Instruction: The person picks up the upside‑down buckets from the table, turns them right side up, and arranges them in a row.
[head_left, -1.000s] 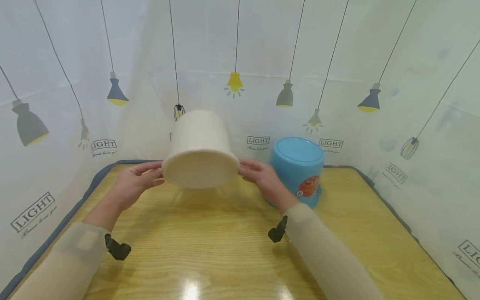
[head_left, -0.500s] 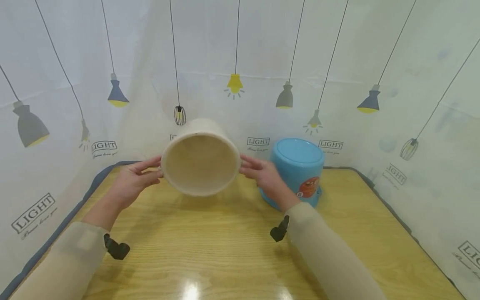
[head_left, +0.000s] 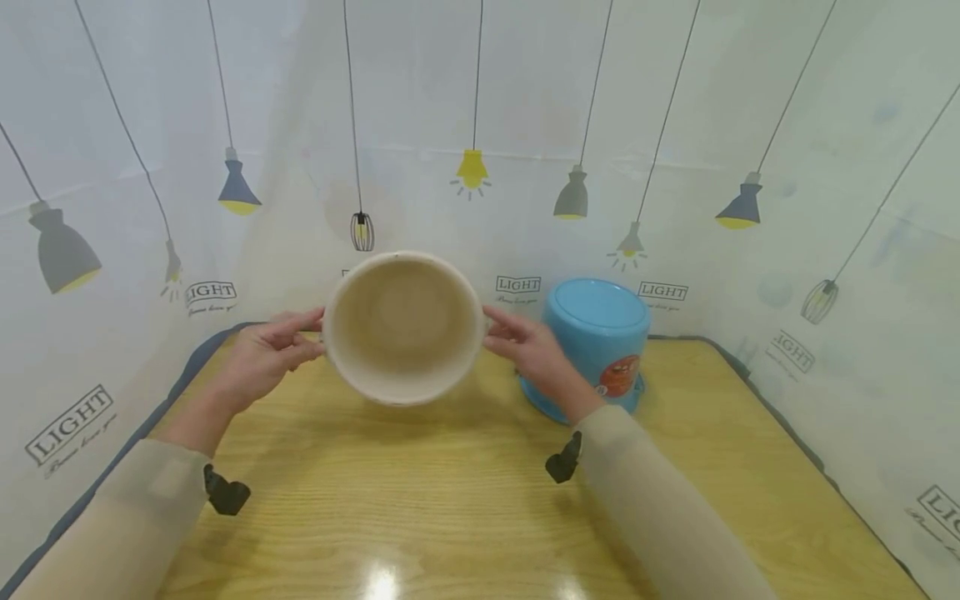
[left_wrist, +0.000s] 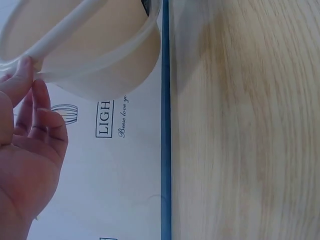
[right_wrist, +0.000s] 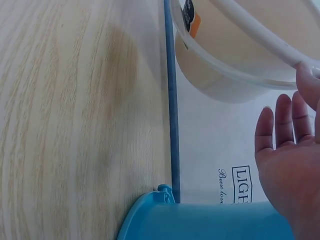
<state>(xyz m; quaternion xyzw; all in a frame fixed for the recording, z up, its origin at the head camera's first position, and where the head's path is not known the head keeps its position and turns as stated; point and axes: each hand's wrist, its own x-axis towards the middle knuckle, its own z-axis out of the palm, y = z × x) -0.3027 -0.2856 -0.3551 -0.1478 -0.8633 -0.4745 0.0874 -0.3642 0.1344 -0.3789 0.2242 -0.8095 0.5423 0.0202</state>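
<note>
A cream bucket (head_left: 405,325) is held up above the table, its mouth tilted toward me so the inside shows. At its left side my left hand (head_left: 262,358) pinches the rim between thumb and fingers; the left wrist view shows the thumb (left_wrist: 22,75) at the rim beside a pale bar. On the opposite side my right hand (head_left: 528,350) pinches the rim, its lower fingers (right_wrist: 284,117) loose below. In the right wrist view a dark and orange label (right_wrist: 192,20) shows on the bucket. A blue bucket (head_left: 596,333) stands upside down just beyond my right hand.
The wooden table (head_left: 420,500) has a dark blue edging (left_wrist: 166,150). A white sheet (head_left: 420,100) printed with hanging lamps closes off the back and both sides. A red round sticker (head_left: 619,377) is on the blue bucket.
The cream bucket has been turned between both hands: its base was up and its mouth down, and now the mouth faces me. The blue bucket has not moved.
</note>
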